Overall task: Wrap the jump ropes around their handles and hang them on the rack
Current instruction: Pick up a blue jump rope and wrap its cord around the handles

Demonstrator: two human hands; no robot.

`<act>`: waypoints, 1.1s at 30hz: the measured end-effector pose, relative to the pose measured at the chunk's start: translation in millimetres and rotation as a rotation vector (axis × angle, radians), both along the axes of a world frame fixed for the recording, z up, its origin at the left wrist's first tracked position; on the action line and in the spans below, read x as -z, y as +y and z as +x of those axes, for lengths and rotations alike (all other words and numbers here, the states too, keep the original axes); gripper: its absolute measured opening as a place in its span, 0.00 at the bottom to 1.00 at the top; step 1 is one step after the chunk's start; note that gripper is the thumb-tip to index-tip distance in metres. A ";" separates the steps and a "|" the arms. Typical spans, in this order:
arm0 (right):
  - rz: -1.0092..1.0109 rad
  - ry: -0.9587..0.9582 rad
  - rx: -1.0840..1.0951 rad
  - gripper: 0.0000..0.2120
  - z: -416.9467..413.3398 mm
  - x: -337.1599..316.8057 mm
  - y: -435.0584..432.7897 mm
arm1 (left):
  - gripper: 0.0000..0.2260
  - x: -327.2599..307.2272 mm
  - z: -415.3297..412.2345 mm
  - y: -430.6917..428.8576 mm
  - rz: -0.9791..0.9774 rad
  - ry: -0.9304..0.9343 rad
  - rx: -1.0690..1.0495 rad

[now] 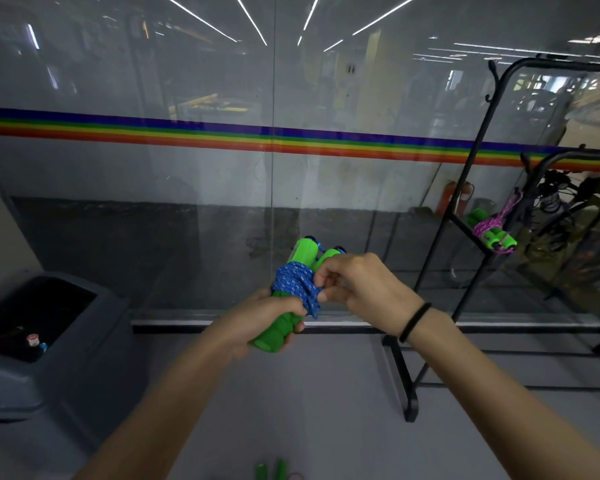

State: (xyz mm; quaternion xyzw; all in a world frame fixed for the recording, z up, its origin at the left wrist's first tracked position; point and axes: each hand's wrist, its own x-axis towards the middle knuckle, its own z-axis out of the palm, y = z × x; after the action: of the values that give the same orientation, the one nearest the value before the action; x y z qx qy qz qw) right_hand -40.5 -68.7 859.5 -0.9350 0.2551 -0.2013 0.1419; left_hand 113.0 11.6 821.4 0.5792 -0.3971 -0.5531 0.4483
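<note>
Across the whole far side, a glass wall (187,81) full of ceiling-light reflections, crossed from left to right by a rainbow stripe (222,131). On the right, a black tube rack (399,377), standing on the grey floor just in front of the glass and reaching out past the right edge. At the near left, a grey bin (32,386) with a dark open top and a small piece of litter inside.

In the middle, both bare forearms reaching forward and meeting in front of the glass, left of the rack and apart from it. Left hand (257,323): wraps fingers and thumb firmly round the near ends of a pair of green handles (274,336) held side by side, far ends tilted up and away. Right hand (361,289): fingers curled, pinches a strand of blue rope (295,282) at the right side of the bundle. Blue rope wound in many close turns round the middle of the two handles, just above the left hand's grip.

On the rack, at its slanted lower bar, a second pair of green handles bound in purple rope (489,226), with a loop running up to the right. Round the right wrist, a thin black band (414,322). At the near edge, low in view, the tips of two more green sticks (271,471); unclear what lies below them.
</note>
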 end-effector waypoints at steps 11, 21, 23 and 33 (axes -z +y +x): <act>-0.150 0.158 -0.202 0.07 -0.8 19.4 -0.3 | 0.09 11.4 4.0 4.0 -0.009 -0.016 -0.019; 0.079 -0.199 -0.135 0.11 -9.5 20.2 -10.2 | 0.12 9.1 5.0 2.7 0.008 0.163 -0.059; 0.164 -0.315 -0.055 0.12 -11.6 22.6 -13.0 | 0.10 7.0 6.4 2.6 -0.014 0.220 -0.086; 0.201 -0.444 0.005 0.15 -29.7 30.8 -22.4 | 0.07 14.3 24.0 11.2 -0.013 0.591 -0.121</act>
State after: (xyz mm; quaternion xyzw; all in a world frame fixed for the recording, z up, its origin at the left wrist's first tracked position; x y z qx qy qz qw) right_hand -70.2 -91.1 828.8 -0.8484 0.2387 -0.3758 0.2864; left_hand 137.0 22.8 807.1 0.4126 -0.2178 -0.6674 0.5804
